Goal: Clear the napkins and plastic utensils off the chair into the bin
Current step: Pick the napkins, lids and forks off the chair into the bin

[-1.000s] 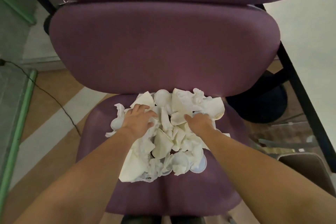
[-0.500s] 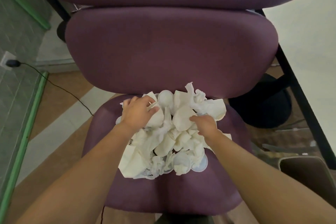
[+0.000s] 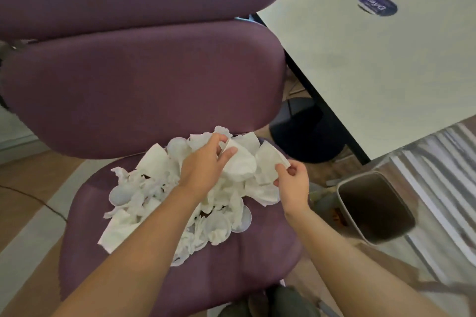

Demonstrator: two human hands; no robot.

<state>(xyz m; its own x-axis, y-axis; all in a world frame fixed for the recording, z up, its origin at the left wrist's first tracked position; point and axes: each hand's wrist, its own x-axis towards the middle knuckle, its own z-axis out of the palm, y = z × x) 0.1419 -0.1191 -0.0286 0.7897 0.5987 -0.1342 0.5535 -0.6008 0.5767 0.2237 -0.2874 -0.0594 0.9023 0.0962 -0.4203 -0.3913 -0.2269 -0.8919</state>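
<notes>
A heap of crumpled white napkins [image 3: 154, 188] mixed with clear plastic utensils [image 3: 121, 194] lies on the purple chair seat [image 3: 231, 260]. My left hand [image 3: 206, 165] reaches across the heap and grips a bunch of napkins at its far right side. My right hand [image 3: 293, 183] pinches the edge of a napkin [image 3: 268, 165] at the heap's right end. An open grey bin [image 3: 376, 206] stands on the floor to the right of the chair.
The chair's purple backrest [image 3: 144, 90] rises behind the heap. A pale table [image 3: 373, 64] with a dark round sticker [image 3: 377, 5] stands at the right, a dark round base [image 3: 306, 131] beneath it. A cable [image 3: 38, 201] runs over the floor at the left.
The view has swung right, bringing the bin and table into sight. Both hands have shifted to the heap's right side and taken hold of napkins there, lifting them.
</notes>
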